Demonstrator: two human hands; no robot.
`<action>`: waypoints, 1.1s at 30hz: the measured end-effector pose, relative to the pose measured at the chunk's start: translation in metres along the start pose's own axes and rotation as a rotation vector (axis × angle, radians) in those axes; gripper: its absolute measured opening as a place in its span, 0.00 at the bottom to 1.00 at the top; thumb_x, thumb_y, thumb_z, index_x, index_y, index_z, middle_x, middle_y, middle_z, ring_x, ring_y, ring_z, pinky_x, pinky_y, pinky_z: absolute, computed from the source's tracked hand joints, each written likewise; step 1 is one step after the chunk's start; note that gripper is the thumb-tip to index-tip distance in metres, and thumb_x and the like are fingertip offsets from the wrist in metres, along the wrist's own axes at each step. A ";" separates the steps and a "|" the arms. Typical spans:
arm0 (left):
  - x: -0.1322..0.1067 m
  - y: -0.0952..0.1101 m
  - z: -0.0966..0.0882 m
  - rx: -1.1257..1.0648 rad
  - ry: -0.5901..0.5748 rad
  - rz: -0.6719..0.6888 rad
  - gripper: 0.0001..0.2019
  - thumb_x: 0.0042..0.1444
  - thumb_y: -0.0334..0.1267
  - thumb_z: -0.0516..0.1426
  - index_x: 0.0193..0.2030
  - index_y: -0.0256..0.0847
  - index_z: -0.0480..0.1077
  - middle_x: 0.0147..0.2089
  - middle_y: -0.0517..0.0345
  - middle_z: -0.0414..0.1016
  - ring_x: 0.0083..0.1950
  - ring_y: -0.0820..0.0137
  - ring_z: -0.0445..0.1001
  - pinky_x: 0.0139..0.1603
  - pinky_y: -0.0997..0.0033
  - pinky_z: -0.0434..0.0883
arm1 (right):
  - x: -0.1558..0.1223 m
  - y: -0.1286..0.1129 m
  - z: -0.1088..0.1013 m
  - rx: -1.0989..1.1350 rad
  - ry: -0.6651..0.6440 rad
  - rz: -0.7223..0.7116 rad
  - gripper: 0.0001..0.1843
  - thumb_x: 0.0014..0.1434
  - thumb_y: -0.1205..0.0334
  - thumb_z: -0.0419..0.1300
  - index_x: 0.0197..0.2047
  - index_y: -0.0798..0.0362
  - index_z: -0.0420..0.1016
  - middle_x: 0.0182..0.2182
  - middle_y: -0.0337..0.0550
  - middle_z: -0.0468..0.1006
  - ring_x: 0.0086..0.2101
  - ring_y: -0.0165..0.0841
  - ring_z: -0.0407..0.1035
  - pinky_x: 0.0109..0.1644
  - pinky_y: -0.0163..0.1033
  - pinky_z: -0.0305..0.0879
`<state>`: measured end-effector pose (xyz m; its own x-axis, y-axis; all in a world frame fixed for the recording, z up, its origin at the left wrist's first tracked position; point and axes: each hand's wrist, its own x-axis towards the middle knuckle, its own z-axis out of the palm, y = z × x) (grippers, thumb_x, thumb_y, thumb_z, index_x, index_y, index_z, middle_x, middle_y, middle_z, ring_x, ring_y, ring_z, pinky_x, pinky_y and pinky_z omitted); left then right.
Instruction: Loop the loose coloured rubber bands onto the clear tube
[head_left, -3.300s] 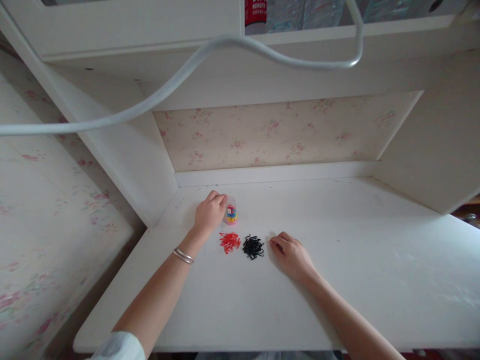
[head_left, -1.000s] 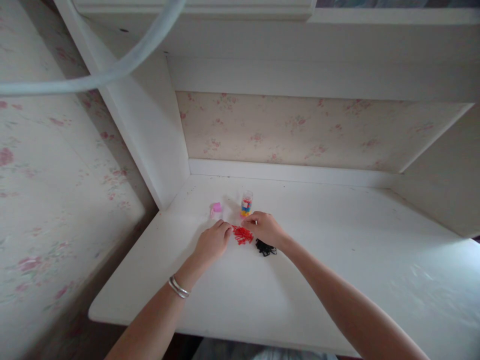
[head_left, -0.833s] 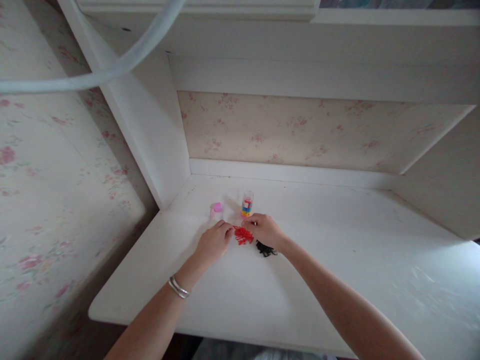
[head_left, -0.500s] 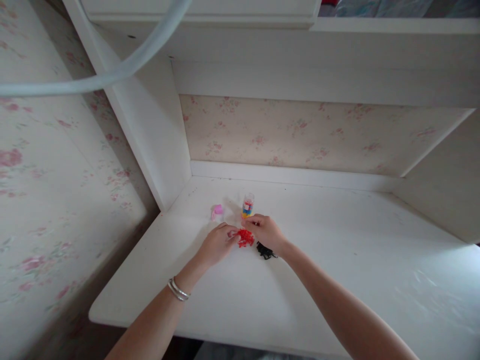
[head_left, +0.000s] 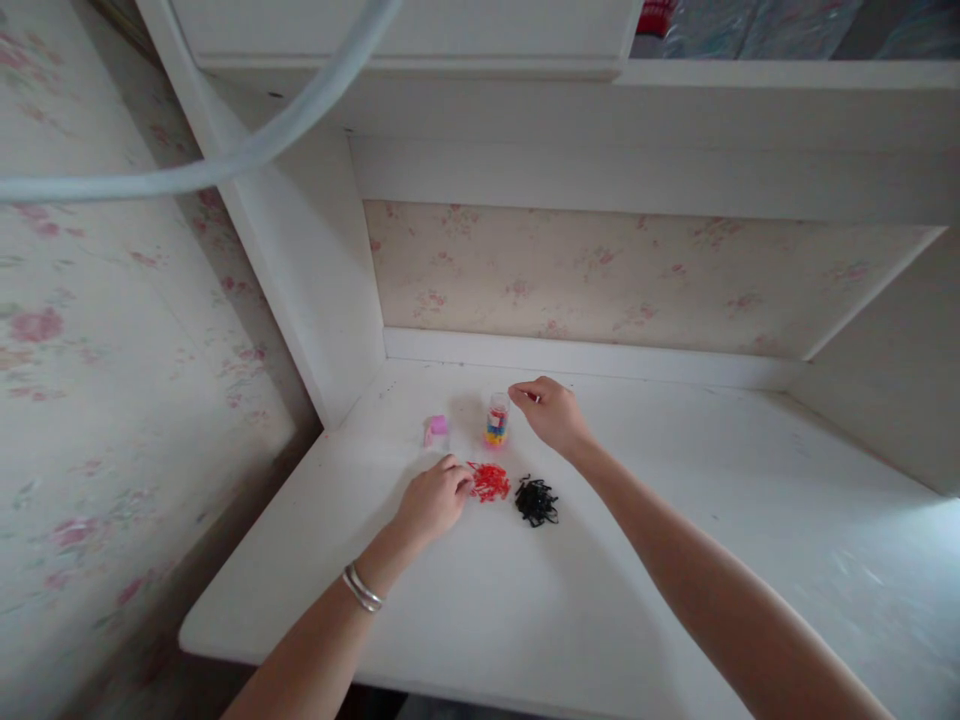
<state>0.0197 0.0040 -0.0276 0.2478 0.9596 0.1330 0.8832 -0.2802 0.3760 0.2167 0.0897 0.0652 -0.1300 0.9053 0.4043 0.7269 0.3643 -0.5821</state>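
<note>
My right hand (head_left: 553,410) is raised beside the mouth of a small clear jar (head_left: 496,422), thumb and fingers pinched; whatever is in the pinch is too small to make out. Layers of red, blue and yellow show inside the upright, uncapped jar. At the left edge of a pile of red rubber bands (head_left: 490,482) rests my left hand (head_left: 435,497), its fingers curled together, their tips partly hidden. A pile of black rubber bands (head_left: 536,502) lies right of the red one, touched by neither hand.
A pink cap (head_left: 438,425) lies left of the jar on the white desk (head_left: 645,580). A white side panel (head_left: 300,240) rises at the left, and a shelf (head_left: 637,110) overhangs the back. A pale curved tube (head_left: 225,165) crosses the upper left.
My right hand has moved up and away from the red pile to the jar's mouth, uncovering the black pile. The left hand stays by the red bands, with its fingers slightly drawn back.
</note>
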 end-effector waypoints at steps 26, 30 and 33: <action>0.010 -0.011 -0.009 -0.220 0.235 0.059 0.12 0.61 0.40 0.48 0.34 0.40 0.71 0.36 0.55 0.73 0.39 0.70 0.71 0.42 0.71 0.66 | -0.058 0.086 -0.004 0.223 0.048 0.260 0.19 0.54 0.48 0.53 0.37 0.51 0.78 0.37 0.43 0.78 0.36 0.34 0.69 0.42 0.39 0.62; 0.022 -0.010 -0.020 -0.252 0.397 0.021 0.13 0.61 0.43 0.49 0.34 0.39 0.71 0.35 0.55 0.73 0.36 0.71 0.71 0.38 0.72 0.67 | -0.109 0.124 -0.018 0.273 0.036 0.444 0.20 0.53 0.46 0.54 0.38 0.51 0.77 0.39 0.44 0.78 0.40 0.36 0.70 0.46 0.41 0.62; 0.036 0.002 -0.035 -0.251 0.462 0.042 0.14 0.61 0.44 0.49 0.36 0.40 0.72 0.35 0.56 0.73 0.35 0.72 0.70 0.37 0.73 0.66 | -0.133 0.132 -0.031 0.273 0.058 0.439 0.20 0.53 0.45 0.54 0.38 0.50 0.77 0.40 0.43 0.78 0.42 0.37 0.69 0.48 0.41 0.61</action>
<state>0.0160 0.0368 0.0104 0.0295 0.8525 0.5220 0.7400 -0.3697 0.5619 0.3509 0.0108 -0.0440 0.1909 0.9749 0.1142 0.5013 0.0032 -0.8653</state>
